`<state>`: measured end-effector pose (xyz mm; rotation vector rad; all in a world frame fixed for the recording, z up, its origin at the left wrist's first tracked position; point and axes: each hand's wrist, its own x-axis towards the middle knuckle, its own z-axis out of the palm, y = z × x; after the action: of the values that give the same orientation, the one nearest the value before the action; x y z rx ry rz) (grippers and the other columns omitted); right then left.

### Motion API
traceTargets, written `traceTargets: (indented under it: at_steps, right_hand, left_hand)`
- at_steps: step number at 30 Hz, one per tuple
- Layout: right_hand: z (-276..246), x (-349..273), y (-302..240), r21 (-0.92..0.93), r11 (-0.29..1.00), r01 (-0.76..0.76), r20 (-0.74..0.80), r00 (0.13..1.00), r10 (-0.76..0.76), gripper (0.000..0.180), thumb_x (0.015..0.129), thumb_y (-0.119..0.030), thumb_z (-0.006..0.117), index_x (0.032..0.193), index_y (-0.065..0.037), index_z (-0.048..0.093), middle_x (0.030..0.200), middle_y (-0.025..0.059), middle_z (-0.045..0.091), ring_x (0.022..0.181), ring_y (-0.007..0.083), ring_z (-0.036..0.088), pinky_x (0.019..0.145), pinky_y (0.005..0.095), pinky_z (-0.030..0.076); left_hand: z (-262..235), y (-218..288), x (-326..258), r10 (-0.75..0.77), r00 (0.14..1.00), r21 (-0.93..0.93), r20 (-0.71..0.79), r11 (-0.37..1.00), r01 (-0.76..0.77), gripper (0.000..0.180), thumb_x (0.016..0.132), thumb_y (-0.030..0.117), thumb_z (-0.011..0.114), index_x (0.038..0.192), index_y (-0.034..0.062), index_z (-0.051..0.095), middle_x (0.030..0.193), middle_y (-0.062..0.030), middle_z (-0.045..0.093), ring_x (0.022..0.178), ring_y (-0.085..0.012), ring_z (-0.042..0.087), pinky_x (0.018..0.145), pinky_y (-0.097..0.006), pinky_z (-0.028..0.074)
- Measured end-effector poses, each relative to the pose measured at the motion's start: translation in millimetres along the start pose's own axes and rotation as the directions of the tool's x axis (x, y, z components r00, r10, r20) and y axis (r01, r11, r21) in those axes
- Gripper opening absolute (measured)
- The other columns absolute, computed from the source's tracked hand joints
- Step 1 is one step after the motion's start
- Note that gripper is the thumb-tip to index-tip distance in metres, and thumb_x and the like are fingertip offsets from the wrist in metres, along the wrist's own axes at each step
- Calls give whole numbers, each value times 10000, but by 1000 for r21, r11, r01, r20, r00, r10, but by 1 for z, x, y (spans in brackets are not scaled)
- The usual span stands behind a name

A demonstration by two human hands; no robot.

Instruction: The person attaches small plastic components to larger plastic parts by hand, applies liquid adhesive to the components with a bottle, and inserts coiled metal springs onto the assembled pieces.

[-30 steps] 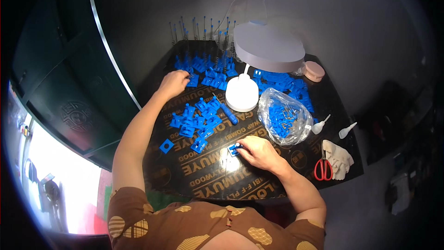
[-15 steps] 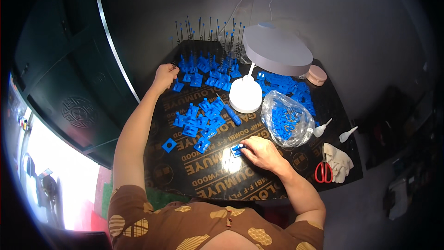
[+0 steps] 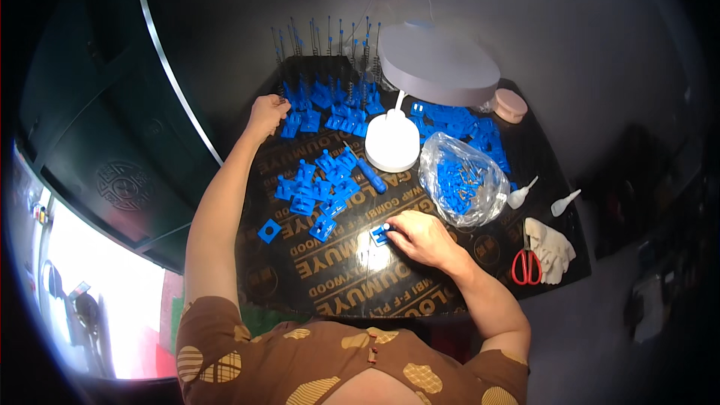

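Note:
At the far left of the table, my left hand (image 3: 268, 115) is closed in a pinch beside a group of blue plastic bases (image 3: 309, 121). Something dark shows at its fingertips, too small to name. Thin black rods with springs and blue tips (image 3: 352, 45) stand upright from several bases behind it. Near the table's front, my right hand (image 3: 424, 238) grips a small blue plastic part (image 3: 379, 235) between thumb and fingers, low over the tabletop. Its fingers partly cover that part. Loose blue parts (image 3: 322, 187) lie between the two hands, with a blue-handled screwdriver (image 3: 370, 178) alongside.
A white lamp (image 3: 393, 142) stands mid-table, its wide head overhanging. Right of it are a clear bag of blue parts (image 3: 463, 184), more blue pieces (image 3: 487, 142) and a pink round case (image 3: 511, 106). Red-handled scissors (image 3: 526, 265), a white glove (image 3: 553, 247) and a nozzle bottle (image 3: 565, 203) lie farther right.
The view has tilted slightly, so the table's things sit a little higher and farther left. Both hands stay at nearly the same places, my right still on the blue part.

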<state>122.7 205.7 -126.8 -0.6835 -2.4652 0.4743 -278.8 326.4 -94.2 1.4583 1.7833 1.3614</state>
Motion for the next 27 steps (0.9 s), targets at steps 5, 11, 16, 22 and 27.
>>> traceTargets:
  at_steps: [5,11,16,22,27]
  right_hand:
    - [-2,2,3,-6,1000,23,-8,1000,-23,183,827,-144,639,948,-7,618,865,154,634,833,329,616,741,406,506]
    - [-9,3,-7,-2,1000,9,58,998,-9,266,779,-134,623,1004,8,612,894,153,623,869,318,606,773,405,498]
    - [-3,-1,1,-20,998,66,12,998,-66,370,748,-161,700,1067,-1,603,823,115,589,754,274,591,687,374,493]
    - [-7,0,-1,-14,998,60,28,998,-59,314,771,-152,652,1041,4,609,853,133,587,812,297,586,736,390,488]
    - [-7,1,-1,0,1000,16,43,999,-16,275,780,-138,602,1011,9,617,863,147,578,848,315,582,773,407,483]
  left_hand:
    - [-8,13,-22,13,1000,101,-7,995,-12,588,794,133,642,1280,-129,440,729,-66,589,462,-83,460,332,-224,363]
    - [-18,26,-72,218,947,383,-236,917,-115,406,812,142,658,1157,-59,581,780,-139,668,634,-219,632,610,-327,503]
    - [1,69,-144,299,939,405,-168,890,-211,275,806,115,655,1045,-19,628,1017,-153,604,828,-264,615,775,-359,496]
    - [3,42,-216,296,955,550,-1,798,-247,859,747,369,739,1351,-79,323,1384,-287,297,1305,-429,275,1084,-487,268]
    - [17,54,-253,-141,985,635,101,771,45,1280,598,514,823,1445,-53,49,1505,-311,10,1411,-461,-10,1096,-639,83]
